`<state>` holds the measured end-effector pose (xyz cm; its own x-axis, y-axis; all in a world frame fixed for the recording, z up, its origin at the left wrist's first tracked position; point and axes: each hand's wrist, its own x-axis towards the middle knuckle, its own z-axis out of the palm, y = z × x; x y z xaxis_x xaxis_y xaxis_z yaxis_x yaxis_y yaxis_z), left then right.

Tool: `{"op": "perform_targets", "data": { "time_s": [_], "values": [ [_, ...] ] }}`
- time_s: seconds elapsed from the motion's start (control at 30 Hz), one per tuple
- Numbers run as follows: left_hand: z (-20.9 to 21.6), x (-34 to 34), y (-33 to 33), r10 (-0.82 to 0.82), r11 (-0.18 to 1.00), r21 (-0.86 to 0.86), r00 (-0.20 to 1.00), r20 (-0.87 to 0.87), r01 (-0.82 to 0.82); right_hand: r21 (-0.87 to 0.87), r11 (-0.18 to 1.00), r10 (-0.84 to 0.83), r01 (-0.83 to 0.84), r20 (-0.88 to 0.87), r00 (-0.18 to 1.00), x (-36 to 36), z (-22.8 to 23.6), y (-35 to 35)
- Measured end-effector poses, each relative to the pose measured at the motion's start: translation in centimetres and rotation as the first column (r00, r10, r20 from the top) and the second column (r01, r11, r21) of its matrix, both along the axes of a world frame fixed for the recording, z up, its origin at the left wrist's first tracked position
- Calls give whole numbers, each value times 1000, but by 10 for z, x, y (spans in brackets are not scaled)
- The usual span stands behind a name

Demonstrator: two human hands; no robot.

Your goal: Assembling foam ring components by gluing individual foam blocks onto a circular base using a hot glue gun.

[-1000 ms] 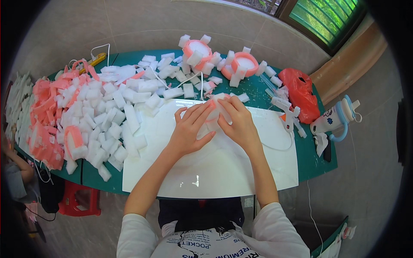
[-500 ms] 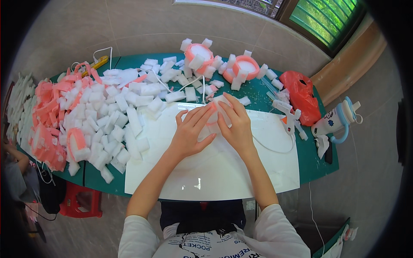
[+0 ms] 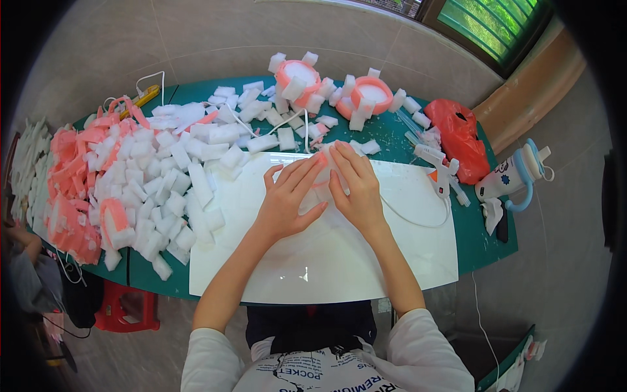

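Note:
Near the far edge of the white board (image 3: pixel 313 261), a pink-and-white foam piece (image 3: pixel 321 189) sits between my two hands, largely covered by fingers. My left hand (image 3: pixel 285 204) holds its left side, fingers together and thumb pointing inward. From the right, my right hand (image 3: pixel 357 196) presses on it with fingers laid over the top and the thumb at the near side. Beyond stand two round pink foam rings with white centres, a left one (image 3: pixel 297 73) and a right one (image 3: pixel 372 95), with white foam blocks stuck around them.
A large heap of white foam blocks (image 3: pixel 160 189) spreads over the left of the green table (image 3: pixel 486 251), beside pink foam strips (image 3: pixel 68 163). Right of the board lie a white glue gun (image 3: pixel 439 171) with its cable, a red plastic bag (image 3: pixel 457 140) and a bottle (image 3: pixel 509 179).
The view has shifted slightly. My right fingers have moved a little closer to my left ones over the foam piece, which both hands still hold in the same place.

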<state>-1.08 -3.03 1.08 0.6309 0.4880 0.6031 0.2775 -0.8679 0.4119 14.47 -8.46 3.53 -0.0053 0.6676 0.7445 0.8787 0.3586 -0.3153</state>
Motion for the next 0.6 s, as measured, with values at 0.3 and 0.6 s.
{"op": "perform_targets", "data": {
  "time_s": [0.3, 0.6],
  "values": [
    [-2, 4, -2, 6, 1000, 1, 1000, 2, -6, -53, 996, -71, 71, 0, 997, -2, -2, -4],
    [-1, 1, -1, 5, 1000, 2, 1000, 4, -5, -138, 989, -64, 57, -42, 997, -1, -2, -4]
  ]
}}
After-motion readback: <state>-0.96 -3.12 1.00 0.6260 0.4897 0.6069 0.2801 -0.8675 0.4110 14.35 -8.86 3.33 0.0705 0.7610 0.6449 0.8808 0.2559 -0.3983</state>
